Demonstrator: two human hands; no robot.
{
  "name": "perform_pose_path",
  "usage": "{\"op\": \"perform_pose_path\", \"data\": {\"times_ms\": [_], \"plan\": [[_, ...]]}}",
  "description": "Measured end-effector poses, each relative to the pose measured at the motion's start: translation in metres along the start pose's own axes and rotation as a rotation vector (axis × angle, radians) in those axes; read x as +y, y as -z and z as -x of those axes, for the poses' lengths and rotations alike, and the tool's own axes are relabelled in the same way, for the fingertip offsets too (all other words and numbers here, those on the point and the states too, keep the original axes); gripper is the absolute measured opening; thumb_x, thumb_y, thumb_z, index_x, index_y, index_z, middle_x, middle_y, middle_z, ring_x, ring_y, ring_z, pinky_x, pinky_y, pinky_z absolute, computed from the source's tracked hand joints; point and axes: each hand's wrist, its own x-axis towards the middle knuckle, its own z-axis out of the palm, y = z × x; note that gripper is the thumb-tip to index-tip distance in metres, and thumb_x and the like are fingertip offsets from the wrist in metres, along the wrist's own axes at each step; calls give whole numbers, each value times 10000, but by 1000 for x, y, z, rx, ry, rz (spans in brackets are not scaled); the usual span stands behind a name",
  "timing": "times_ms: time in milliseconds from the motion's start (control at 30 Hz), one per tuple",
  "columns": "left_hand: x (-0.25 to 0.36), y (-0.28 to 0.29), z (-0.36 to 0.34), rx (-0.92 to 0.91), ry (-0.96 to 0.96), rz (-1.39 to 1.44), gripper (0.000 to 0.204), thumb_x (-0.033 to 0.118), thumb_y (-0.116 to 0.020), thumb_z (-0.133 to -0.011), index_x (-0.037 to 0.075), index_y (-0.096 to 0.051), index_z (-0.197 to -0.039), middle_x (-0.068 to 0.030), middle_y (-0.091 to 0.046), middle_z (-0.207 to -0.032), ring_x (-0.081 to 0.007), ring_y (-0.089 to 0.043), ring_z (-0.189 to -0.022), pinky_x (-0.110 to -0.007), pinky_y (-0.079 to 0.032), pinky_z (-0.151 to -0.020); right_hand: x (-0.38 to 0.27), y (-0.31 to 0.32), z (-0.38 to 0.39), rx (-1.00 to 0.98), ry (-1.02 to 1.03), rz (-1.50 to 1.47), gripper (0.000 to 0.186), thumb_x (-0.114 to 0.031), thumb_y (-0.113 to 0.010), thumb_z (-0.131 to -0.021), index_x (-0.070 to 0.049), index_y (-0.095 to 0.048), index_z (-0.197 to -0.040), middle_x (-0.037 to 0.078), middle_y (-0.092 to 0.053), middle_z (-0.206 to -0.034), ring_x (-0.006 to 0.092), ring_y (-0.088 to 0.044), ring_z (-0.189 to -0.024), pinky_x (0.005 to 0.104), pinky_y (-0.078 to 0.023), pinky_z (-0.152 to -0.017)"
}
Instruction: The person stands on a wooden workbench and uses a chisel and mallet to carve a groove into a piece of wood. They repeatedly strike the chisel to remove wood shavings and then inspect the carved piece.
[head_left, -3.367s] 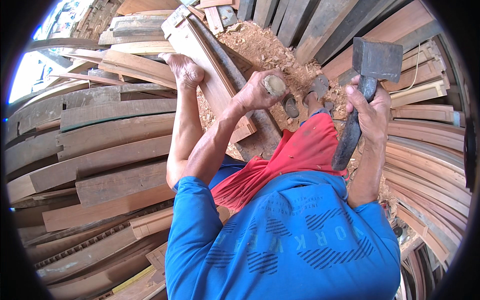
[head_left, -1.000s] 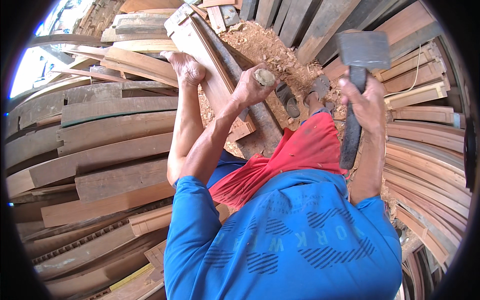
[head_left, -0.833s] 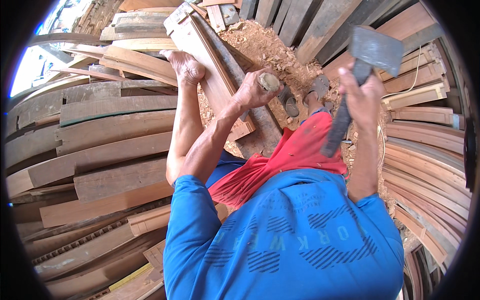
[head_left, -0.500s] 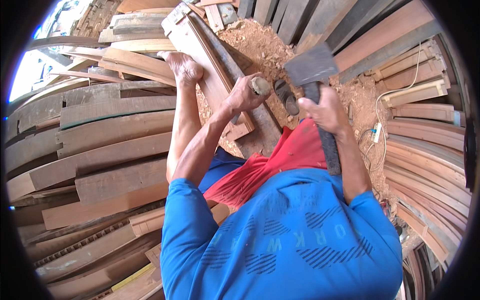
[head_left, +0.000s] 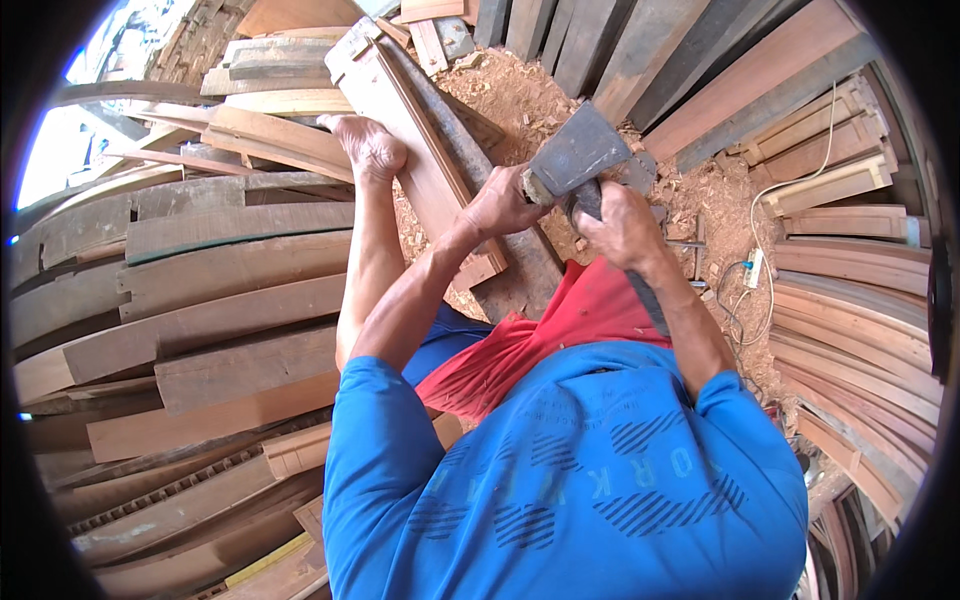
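My left hand (head_left: 498,203) is wrapped round a chisel, whose pale, worn handle end (head_left: 536,187) pokes out of the fist. Below the fist the blade is hidden. In my right hand (head_left: 625,225) is a mallet with a flat, dark grey block head (head_left: 578,150) and a dark handle running back toward my lap. The head is at the chisel's handle end and seems to touch it. Under the left hand lies a long reddish-brown wooden workpiece (head_left: 425,195) with a grooved edge, resting along a dark beam (head_left: 530,265). My bare foot (head_left: 370,148) presses beside the workpiece.
Stacked planks (head_left: 235,235) fill the left side. More boards (head_left: 850,330) line the right, and thick dark beams (head_left: 600,60) stand at the far side. Wood shavings (head_left: 510,85) cover the floor. A white cable with a socket strip (head_left: 755,268) runs on the right.
The mallet has swung left and down from beside the chisel onto its handle end. My left hand has tilted slightly and stays closed round the chisel.
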Motion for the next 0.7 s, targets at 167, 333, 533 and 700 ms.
{"op": "perform_pose_path", "data": {"times_ms": [167, 333, 533, 700], "plan": [[-21, -6, -6, -99, 115, -70, 369, 334, -822, -875, 37, -690, -1049, -136, -739, -941, -265, -717, -864, -404, -563, -786, -30, 69, -2, 129, -376, -411, 282, -246, -753, -879, 2, -644, -955, 81, -664, -750, 171, -648, -652, 368, -538, -594], [-18, -8, -16, -183, 154, -35, 383, 365, -807, -888, 38, -694, -1054, -140, -736, -962, -263, -713, -908, -411, -560, -822, 6, 48, -16, 369, -144, -358, 196, -185, -717, -905, -3, -643, -918, 60, -641, -688, 139, -620, -583, 295, -514, -531], [-72, 15, 57, -118, 182, -236, 382, 323, -859, -840, 30, -711, -1034, -126, -735, -888, -241, -716, -840, -391, -578, -780, 25, -26, 10, -362, -63, 78, 362, -254, -737, -795, 83, -659, -900, 233, -699, -805, 314, -702, -695, 436, -561, -645], [-34, 55, 80, 253, 408, -6, 411, 289, -889, -840, 31, -665, -1069, 3, -669, -834, -80, -630, -772, -281, -551, -680, 25, -27, 28, -312, -195, -139, 420, -278, -750, -776, 100, -639, -921, 237, -692, -776, 330, -704, -709, 432, -565, -699]]}}
